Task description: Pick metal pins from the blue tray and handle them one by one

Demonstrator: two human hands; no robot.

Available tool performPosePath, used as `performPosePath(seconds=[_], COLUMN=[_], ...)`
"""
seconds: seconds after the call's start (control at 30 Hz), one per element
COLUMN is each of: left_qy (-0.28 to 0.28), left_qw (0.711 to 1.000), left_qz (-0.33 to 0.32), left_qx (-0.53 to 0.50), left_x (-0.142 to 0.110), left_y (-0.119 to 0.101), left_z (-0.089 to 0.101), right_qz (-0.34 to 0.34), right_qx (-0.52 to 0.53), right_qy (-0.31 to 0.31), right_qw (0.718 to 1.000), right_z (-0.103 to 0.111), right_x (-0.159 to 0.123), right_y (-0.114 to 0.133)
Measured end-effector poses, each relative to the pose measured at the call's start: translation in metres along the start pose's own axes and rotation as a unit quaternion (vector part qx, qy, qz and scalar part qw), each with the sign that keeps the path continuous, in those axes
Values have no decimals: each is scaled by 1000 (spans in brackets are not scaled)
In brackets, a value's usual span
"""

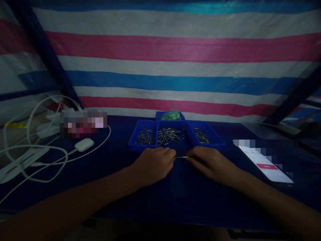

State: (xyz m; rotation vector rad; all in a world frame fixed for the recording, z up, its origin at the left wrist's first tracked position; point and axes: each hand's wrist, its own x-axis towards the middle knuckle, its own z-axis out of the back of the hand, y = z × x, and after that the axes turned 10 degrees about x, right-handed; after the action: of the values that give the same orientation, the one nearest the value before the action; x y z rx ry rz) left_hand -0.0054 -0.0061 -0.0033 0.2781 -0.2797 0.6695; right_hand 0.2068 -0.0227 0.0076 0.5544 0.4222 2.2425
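Near the blue trays (pixel 142 146), a thin rod (pixel 181 157) is pinched by fingertips of the left hand (pixel 156 164) and right hand (pixel 213 163). Through slackened grip, it could be dropped.

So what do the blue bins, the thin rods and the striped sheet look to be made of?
Blue bins: probably molded plastic, smooth and evenly colored, with thin straight rims. Thin rods: likely metal, grey with bright glints; which metal isn't clear. Striped sheet: seemingly plastic tarp, slightly shiny and creased.
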Motion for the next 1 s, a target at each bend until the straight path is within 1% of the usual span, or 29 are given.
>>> performPosePath(seconds=[0.1, 0.2, 0.4, 0.57, 0.73, 1.0], left_qy=[21, 35, 40, 33, 18, 9], left_qw=[1000, 999, 999, 999, 1000, 999], left_qz=[1, -1, 2, -3, -15, -42], left_qx=[1, 0, 6, 10, 15, 27], left_x=[0, -1, -1, -1, -1, -1], left_y=[-1, -2, -1, -1, -2, -3], left_z=[-1, -4, -5, -4, -3, 1], right_qz=[14, 22, 21, 6, 14, -4], right_qx=[15, 15, 0, -15, -7, -11], right_qy=[-10, 5, 36, 62, 66, 88], right_qw=[1000, 1000, 999, 998, 998, 996], right_z=[1, -1, -3, -5, -7, -7], right_x=[-1, -1, 0, 1, 1, 1], right_y=[2, 3, 0, -3, -5, -2])
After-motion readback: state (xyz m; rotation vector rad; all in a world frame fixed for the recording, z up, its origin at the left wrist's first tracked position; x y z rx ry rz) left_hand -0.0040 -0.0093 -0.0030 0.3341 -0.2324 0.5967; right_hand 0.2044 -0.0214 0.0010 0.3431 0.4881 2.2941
